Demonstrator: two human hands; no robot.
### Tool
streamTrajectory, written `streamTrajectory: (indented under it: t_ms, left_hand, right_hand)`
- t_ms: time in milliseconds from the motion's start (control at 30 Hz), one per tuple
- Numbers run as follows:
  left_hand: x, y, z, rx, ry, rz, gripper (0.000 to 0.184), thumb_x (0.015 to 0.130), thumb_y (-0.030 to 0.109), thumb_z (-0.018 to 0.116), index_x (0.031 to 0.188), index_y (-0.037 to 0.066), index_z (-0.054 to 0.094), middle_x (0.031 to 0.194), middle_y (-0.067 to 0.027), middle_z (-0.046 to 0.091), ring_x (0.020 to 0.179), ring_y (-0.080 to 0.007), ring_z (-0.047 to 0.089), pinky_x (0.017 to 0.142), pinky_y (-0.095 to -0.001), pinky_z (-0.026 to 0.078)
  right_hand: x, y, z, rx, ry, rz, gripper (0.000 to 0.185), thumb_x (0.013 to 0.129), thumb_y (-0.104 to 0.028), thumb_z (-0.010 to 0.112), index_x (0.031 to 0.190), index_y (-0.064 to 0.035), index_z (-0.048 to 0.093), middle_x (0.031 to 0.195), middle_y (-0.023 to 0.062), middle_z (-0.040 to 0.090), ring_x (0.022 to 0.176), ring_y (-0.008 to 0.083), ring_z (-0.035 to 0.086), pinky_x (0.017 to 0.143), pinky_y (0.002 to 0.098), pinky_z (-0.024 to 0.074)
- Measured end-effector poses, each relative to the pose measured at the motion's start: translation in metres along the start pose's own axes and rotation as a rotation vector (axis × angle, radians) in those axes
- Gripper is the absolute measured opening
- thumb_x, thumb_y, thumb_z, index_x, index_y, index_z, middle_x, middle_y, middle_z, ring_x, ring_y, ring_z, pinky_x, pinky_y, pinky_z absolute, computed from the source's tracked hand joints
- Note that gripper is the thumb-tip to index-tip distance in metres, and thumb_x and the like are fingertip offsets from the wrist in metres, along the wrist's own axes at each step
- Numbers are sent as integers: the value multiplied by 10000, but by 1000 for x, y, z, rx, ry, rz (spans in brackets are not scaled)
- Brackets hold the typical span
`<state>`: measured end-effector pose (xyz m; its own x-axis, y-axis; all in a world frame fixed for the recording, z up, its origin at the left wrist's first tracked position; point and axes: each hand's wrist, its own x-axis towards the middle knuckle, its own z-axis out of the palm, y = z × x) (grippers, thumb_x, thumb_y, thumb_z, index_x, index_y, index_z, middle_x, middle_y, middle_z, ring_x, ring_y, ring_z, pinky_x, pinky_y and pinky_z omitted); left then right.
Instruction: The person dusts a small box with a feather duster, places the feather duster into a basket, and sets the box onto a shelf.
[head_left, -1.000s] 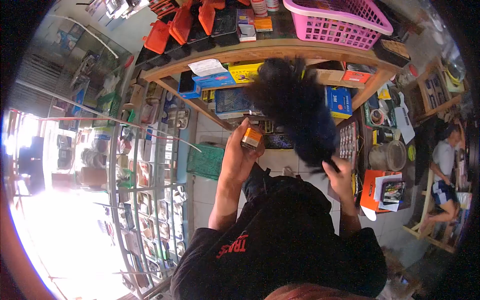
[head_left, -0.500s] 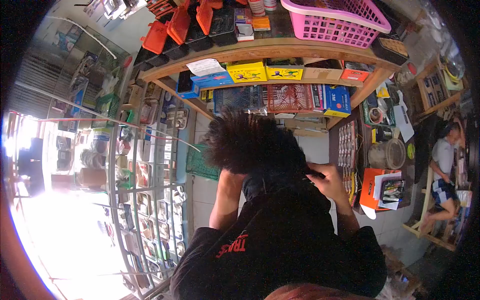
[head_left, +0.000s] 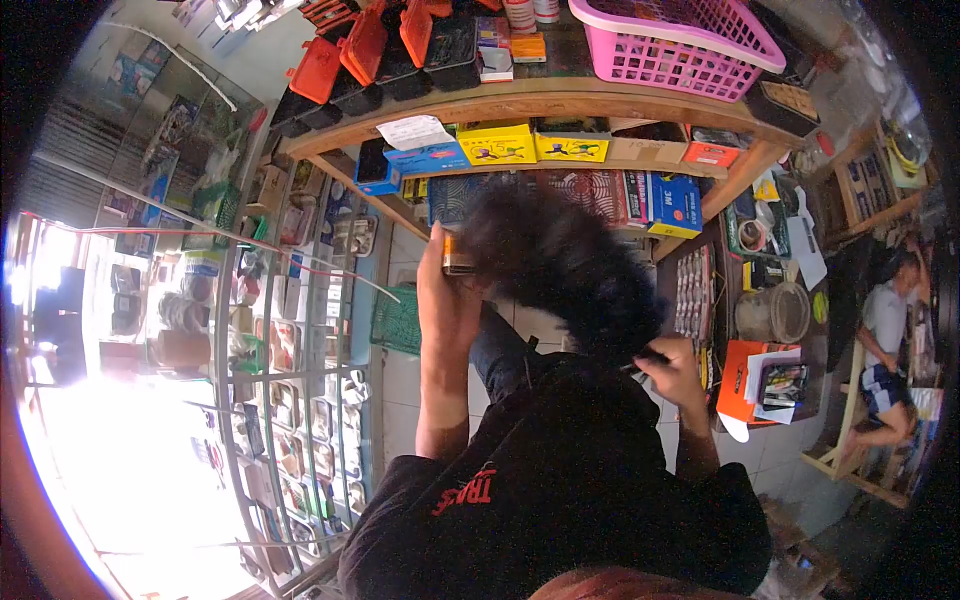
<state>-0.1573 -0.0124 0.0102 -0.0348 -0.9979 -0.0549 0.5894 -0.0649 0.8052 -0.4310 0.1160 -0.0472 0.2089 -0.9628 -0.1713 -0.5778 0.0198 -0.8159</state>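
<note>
A black feather duster (head_left: 560,265), blurred by motion, spans the middle of the view in front of my dark shirt. My right hand (head_left: 677,374) is closed round its handle, at the lower right end of the feathers. On the other side, my left hand (head_left: 447,305) is raised with a small orange and dark box (head_left: 459,256) in its fingers. The feathers are beside this box and hide part of it; whether they touch it, I cannot tell. Behind the duster, the lower shelf with a blue basket (head_left: 455,198) and a red basket (head_left: 590,192) is partly covered.
Ahead stands a wooden shelf (head_left: 560,102) with yellow boxes (head_left: 497,143) and a pink basket (head_left: 670,62) on top. A glass display case (head_left: 300,380) is at left, near a green basket (head_left: 397,322). At right are an orange box (head_left: 738,375) and a seated person (head_left: 887,320).
My left hand has come up and forward from behind the feathers, and the small box now shows in it. The duster has swung to the right, with my right hand slightly lower.
</note>
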Motion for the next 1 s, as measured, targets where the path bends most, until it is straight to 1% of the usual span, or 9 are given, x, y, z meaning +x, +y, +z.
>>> streamTrajectory:
  t_ms: [100,200,267,467,700,800,833,933,1000]
  left_hand:
    - [-11,10,16,-262,-68,40,340,923,316,453,1070,27,556,988,-90,619,887,-195,601,839,-334,475]
    - [-7,7,-3,-321,-225,-46,418,931,167,391,1327,44,348,1236,-98,473,1109,-218,482,976,-354,385]
    - [-7,4,-6,-430,-355,-18,417,933,190,384,1323,46,358,1234,-100,484,1125,-229,477,976,-366,385]
    - [-4,7,6,97,-11,45,366,942,293,411,1160,11,496,1116,-92,560,986,-174,560,883,-321,441]
    - [-4,1,9,-167,18,-7,319,936,283,421,1092,21,513,1015,-68,576,899,-168,566,789,-290,466]
    - [-3,17,-3,-233,-178,-153,238,929,264,444,1060,77,510,903,-45,540,868,-139,524,774,-285,450]
    - [-8,10,10,-88,156,-110,287,906,356,465,984,84,514,883,-11,545,769,-115,528,656,-242,437]
    - [1,-15,-23,-41,119,-111,212,906,267,473,936,71,548,904,-29,555,817,-115,525,714,-265,442]
    - [-16,-16,-18,226,10,96,174,902,233,495,907,68,550,867,-16,541,792,-90,503,687,-255,425]
  right_hand:
    - [2,-3,13,338,51,-125,348,720,-23,619,1062,33,593,996,183,641,908,246,641,788,290,475]
    - [5,-9,8,275,-65,-1,360,717,-15,618,1072,37,589,1035,186,628,961,253,622,827,290,463]
    - [5,-11,11,297,-2,-103,338,723,-18,628,1054,45,595,1013,190,634,933,249,632,816,292,469]
    - [7,-9,16,289,54,-132,297,720,-17,646,1006,54,610,974,199,642,907,269,640,804,293,477]
    - [11,3,22,348,71,-118,277,757,-35,634,1014,62,601,1004,206,632,925,272,633,807,301,472]
    - [17,-16,14,305,370,-27,266,773,-45,625,1015,62,600,995,195,638,900,263,635,808,316,468]
    - [16,4,21,166,480,-21,209,802,-99,636,779,91,551,652,114,570,617,120,514,570,297,404]
    - [7,-20,14,284,254,-73,230,717,-116,698,696,52,542,600,98,519,548,222,487,554,317,392]
    - [14,-18,27,179,295,-232,214,712,-117,698,708,33,545,570,70,479,511,217,455,506,320,358]
